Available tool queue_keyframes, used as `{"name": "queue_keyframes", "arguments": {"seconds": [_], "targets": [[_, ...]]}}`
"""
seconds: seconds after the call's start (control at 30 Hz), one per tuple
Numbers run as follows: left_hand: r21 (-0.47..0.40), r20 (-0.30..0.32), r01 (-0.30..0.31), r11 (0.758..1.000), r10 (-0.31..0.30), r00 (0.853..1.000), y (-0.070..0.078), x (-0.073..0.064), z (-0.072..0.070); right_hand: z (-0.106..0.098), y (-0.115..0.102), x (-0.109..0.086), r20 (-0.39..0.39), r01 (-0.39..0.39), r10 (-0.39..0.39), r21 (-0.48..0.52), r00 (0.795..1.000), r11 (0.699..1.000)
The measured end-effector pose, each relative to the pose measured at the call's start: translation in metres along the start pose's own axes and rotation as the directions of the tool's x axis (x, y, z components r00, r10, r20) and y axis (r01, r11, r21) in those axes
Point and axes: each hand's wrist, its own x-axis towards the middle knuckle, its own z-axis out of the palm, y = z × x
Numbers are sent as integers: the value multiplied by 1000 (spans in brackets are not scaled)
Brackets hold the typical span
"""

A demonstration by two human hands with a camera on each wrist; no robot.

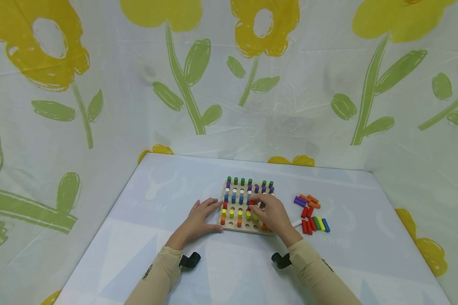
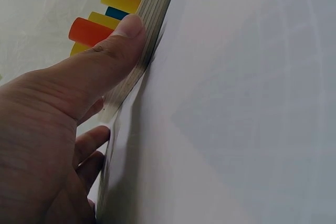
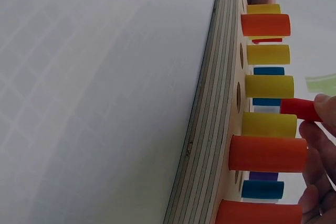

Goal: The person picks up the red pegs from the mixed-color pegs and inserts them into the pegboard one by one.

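A wooden pegboard (image 1: 236, 228) with rows of coloured pegs lies on the table. My left hand (image 1: 198, 218) rests against its left side, the thumb at the front corner and the fingers spread; in the left wrist view the thumb touches the layered edge. With thumb and fingertips my right hand (image 1: 275, 215) pinches a red peg (image 3: 297, 108) above the board, among the blue and yellow rows. Green pegs (image 1: 242, 181) stand along the far row, then purple, white and blue; yellow pegs (image 3: 270, 86) and orange pegs (image 3: 268, 153) stand nearer. Parts of the right side are hidden by the right hand.
Right of the board lie loose pegs: purple ones (image 1: 300, 201), orange ones (image 1: 314, 205), several red ones (image 1: 307, 227), a yellow peg (image 1: 321, 224) and a blue peg (image 1: 326, 225). Flower-printed cloth (image 1: 305, 84) surrounds the pale table (image 1: 137, 254).
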Motion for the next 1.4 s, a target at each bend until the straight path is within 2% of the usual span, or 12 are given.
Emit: {"name": "queue_keyframes", "arguments": {"seconds": [0.23,0.4,0.53,0.63,1.0,1.4], "targets": [[2,-4,-16,1000,16,1000,0,-1,0,2,-2,1,-1,20,-20,7,1000,1000],[-3,-10,-24,1000,24,1000,0,-1,-1,3,-6,3,19,-2,2,18,1000,1000],[-10,2,-8,1000,8,1000,2,-1,-2,5,-7,4,25,-15,15,14,1000,1000],[-6,14,8,1000,-8,1000,3,-1,-3,7,-8,6,22,-3,3,-6,1000,1000],[-10,0,2,1000,-2,1000,2,-1,-2,15,-8,8,26,67,-66,-32,997,997],[-4,5,6,1000,-6,1000,1,-2,-1,20,-16,12,60,51,-51,12,997,999]]}}
